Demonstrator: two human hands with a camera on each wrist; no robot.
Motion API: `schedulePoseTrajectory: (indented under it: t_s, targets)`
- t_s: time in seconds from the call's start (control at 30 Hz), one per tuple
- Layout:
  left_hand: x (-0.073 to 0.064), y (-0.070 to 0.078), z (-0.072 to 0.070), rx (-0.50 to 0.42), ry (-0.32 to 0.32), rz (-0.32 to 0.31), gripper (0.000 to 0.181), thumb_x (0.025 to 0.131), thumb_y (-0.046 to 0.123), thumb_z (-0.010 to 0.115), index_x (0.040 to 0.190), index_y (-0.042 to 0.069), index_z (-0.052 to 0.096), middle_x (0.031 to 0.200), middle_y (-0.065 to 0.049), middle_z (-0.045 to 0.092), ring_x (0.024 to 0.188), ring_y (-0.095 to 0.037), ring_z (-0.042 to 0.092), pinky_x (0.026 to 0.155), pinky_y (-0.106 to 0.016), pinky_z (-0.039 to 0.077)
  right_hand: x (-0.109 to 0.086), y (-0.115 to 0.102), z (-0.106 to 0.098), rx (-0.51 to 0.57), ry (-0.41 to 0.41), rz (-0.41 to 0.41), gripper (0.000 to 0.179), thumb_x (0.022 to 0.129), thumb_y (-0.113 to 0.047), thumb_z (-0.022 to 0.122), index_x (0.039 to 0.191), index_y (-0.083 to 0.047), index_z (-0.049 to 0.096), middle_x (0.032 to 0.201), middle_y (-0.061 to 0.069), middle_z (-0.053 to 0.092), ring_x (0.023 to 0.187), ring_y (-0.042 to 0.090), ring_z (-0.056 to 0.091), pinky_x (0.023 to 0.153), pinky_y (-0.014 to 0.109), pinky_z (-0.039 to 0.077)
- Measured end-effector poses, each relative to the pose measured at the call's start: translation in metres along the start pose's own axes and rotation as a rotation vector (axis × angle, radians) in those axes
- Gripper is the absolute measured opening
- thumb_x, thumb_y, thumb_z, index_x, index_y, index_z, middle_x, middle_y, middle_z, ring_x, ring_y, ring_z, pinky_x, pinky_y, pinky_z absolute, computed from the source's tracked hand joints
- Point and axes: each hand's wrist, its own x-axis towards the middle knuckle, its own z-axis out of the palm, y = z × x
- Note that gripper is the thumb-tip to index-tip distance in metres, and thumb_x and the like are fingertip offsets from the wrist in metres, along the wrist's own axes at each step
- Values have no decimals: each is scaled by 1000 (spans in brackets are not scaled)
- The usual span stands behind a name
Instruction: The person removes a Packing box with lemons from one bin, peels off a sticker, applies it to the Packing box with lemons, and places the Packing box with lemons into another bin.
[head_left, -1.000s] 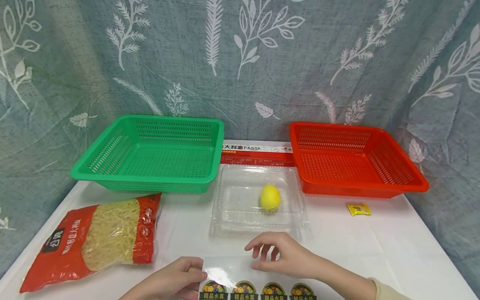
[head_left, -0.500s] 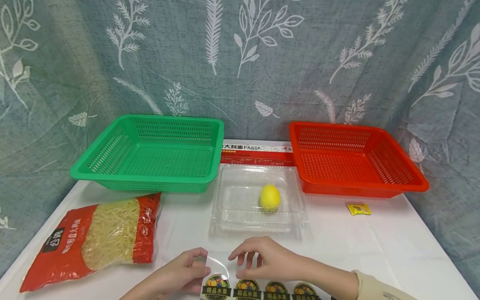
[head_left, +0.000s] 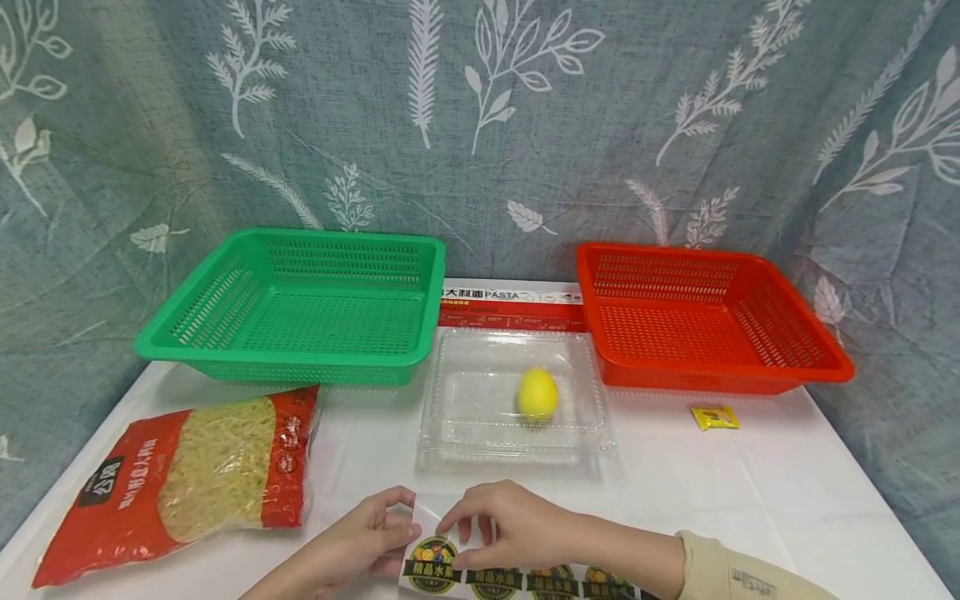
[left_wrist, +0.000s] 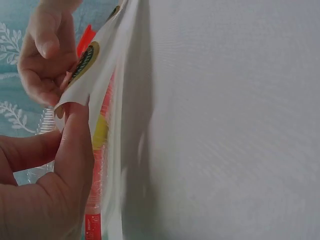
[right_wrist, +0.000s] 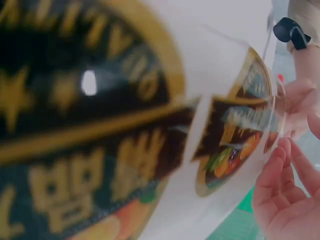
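In the head view my left hand [head_left: 375,533] pinches the left edge of a sheet of round fruit stickers [head_left: 467,588], black and gold with fruit pictures. My right hand [head_left: 517,525] is over the sheet, its bent index finger and thumb at the leftmost sticker [head_left: 433,571], with a gap between them. Seen from the left wrist, the sheet [left_wrist: 102,65] curls at the corner under my left thumb [left_wrist: 75,125]. Close up in the right wrist view, stickers [right_wrist: 237,145] fill much of the frame. Whether a sticker edge is lifted cannot be told.
Beyond the hands lies a clear plastic clamshell box [head_left: 480,400] with a yellow lemon-like fruit [head_left: 537,395]. A green basket [head_left: 300,360] and red basket [head_left: 712,375] stand behind. A pasta bag [head_left: 217,467] lies left, a small yellow packet [head_left: 715,417] right, a red-white PASTA box [head_left: 510,308] at the back.
My right hand has moved left and slightly down across the sheet to the leftmost sticker. My left hand keeps its pinch on the sheet, which has tilted a little.
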Motion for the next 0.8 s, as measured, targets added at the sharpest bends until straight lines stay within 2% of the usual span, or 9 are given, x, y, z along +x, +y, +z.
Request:
schedulePoseTrajectory:
  t_s: [0.2,0.47,0.6,0.8]
  targets:
    - [0,0,-1,-27,4,15,23,92,4,49,110,-3,35,88,-10,66,81,-17,64,72,-33,54,7,1,1,-78,11,1,24,81,-21,70,104,-13,66,74,-13,52,56,-5,42,51,10,41]
    - [2,-1,-2,-73,-5,45,24,92,3,49,110,-3,35,91,-12,66,87,-19,64,75,-34,53,13,0,3,-127,65,21,18,81,-25,70,96,-16,68,71,-14,50,54,-5,41,50,9,39]
    - [2,-3,-4,-59,-7,43,25,92,6,51,109,-2,34,88,-8,65,84,-16,62,74,-32,53,16,-2,5,-171,79,31,15,80,-26,71,93,-19,68,70,-15,49,56,-5,41,52,8,37]
    - [4,-5,-3,-31,14,-1,28,90,9,53,109,-1,36,81,-2,64,80,-12,61,71,-30,53,16,-3,8,-235,86,41,15,78,-27,73,89,-20,67,71,-16,47,57,-3,43,51,7,35]
